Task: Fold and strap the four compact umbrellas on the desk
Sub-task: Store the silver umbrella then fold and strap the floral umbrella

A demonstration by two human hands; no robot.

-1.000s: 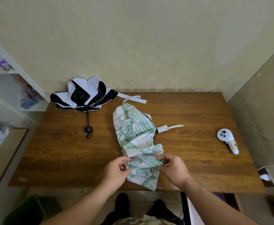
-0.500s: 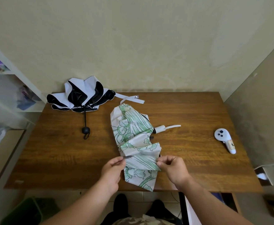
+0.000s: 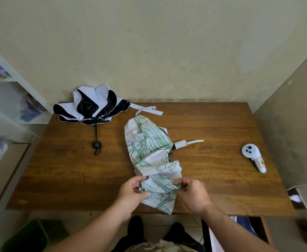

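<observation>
From the head view, the person is busy with the green umbrella (image 3: 151, 157). It lies in the middle of the desk (image 3: 67, 171), loose and crumpled, with its near end hanging a little over the front edge. Its white handle (image 3: 180, 143) pokes out to the right.

The left hand (image 3: 132, 194) pinches a fold of the cloth at the near end between thumb and fingers. The right hand (image 3: 192, 192) pinches the same band of cloth from the other side, with its fingers curled in. The two hands are close together, with the fold stretched between them.

I think this is the folding step: smoothing the flaps flat, one by one. It looks like early work, because the cloth is still puffy and no strap goes around it. Next, the flaps need to be laid all the same way and then rolled tight. After that the strap must be found. I cannot tell where this umbrella's strap is.

The black umbrella (image 3: 92, 106) sits at the far left corner, spread open like a flower and not folded yet. Its white strap (image 3: 149, 110) lies loose on the desk. I see only two umbrellas here.

A white controller (image 3: 253, 157) lies well apart at the right.

For containers, a green bin (image 3: 34, 235) stands on the floor at the lower left. I cannot see what is inside it.
</observation>
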